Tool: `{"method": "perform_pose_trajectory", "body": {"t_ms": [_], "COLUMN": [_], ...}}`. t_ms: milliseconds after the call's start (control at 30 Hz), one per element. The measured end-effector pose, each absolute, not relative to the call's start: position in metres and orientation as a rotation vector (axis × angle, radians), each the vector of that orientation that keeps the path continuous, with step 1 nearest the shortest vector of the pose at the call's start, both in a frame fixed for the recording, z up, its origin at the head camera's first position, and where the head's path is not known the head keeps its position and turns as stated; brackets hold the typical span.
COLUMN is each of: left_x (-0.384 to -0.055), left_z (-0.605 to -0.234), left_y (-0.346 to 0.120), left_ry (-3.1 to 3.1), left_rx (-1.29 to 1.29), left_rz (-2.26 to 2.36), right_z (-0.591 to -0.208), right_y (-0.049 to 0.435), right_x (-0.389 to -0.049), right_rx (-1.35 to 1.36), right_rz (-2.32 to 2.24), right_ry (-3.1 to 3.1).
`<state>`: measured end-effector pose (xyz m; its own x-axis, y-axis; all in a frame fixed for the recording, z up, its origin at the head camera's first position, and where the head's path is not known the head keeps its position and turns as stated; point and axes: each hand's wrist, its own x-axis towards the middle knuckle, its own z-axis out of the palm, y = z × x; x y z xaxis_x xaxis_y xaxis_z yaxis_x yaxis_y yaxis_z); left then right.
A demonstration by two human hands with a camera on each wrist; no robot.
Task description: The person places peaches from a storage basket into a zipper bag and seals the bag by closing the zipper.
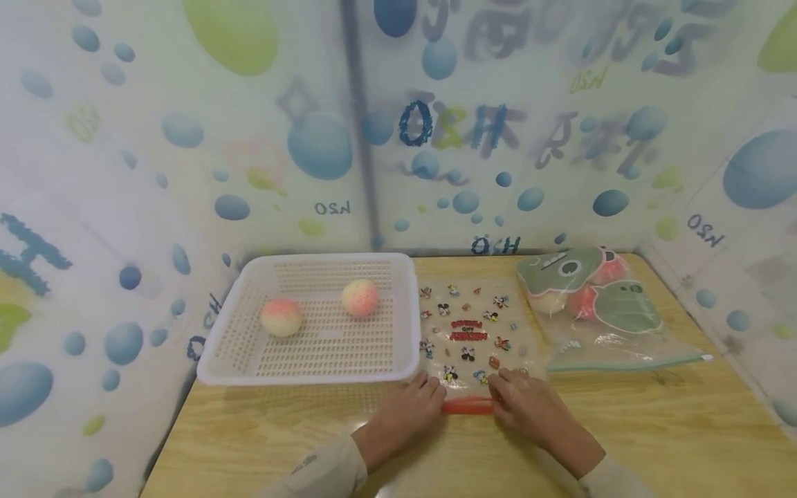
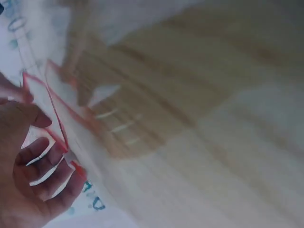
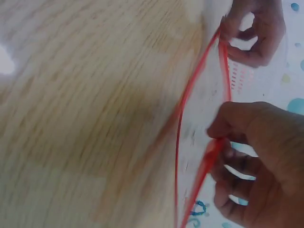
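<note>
1. White sheeting printed with blue and green bubbles [image 1: 319,146] hangs behind a pale wooden table [image 1: 299,436].
2. At the table's back left corner sits a white basket [image 1: 311,379], with two pink-and-cream peaches inside: one to the left [image 1: 282,318], another to the right [image 1: 360,298].
3. Just right of it, a clear cartoon-printed bag [image 1: 468,356] lies from near the back edge towards the front edge, its red rim [image 1: 468,406] nearest the person.
4. The left hand [image 1: 407,409] has its grip closed in a pinch on the rim's left end.
5. The right hand [image 1: 529,407] pinches the rim further right, its grip likewise closed between thumb and fingers. From the right wrist, I see the rim's two red strips parted.
6. Near the back right corner rests a green-printed bag [image 1: 623,346] holding more peaches [image 1: 583,302].
7. Both arms wear light sleeves [image 1: 333,470].
</note>
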<state>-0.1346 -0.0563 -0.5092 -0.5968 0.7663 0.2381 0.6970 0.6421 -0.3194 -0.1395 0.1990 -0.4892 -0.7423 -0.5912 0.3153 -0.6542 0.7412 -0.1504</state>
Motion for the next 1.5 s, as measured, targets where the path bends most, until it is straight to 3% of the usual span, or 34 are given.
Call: {"method": "perform_pose_trajectory", "body": {"t_ms": [400,767,1100,1500], "left_x": [-0.124,-0.124,-0.124,-0.125], "left_z": [-0.509,-0.507,-0.508,-0.502], "left_y": [-0.067,-0.065,-0.063,-0.055], "left_ry": [-2.506,-2.588,-2.491,-2.419], "left_rx": [-0.999,-1.035,-1.093,-1.097], "left_rz": [-0.053,-0.185,-0.222,-0.147], "right_z": [-0.479,-0.479,-0.495,-0.491], "right_y": [0.199,0.193,0.207,0.21], "right_x": [-0.142,-0.147,-0.142,-0.138], "right_rx": [0.975,0.987,0.909,0.841], "right_rz": [0.442,0.546,0.45,0.478], "right_ry": [-2.41,-1.958,-2.275,-2.173]}}
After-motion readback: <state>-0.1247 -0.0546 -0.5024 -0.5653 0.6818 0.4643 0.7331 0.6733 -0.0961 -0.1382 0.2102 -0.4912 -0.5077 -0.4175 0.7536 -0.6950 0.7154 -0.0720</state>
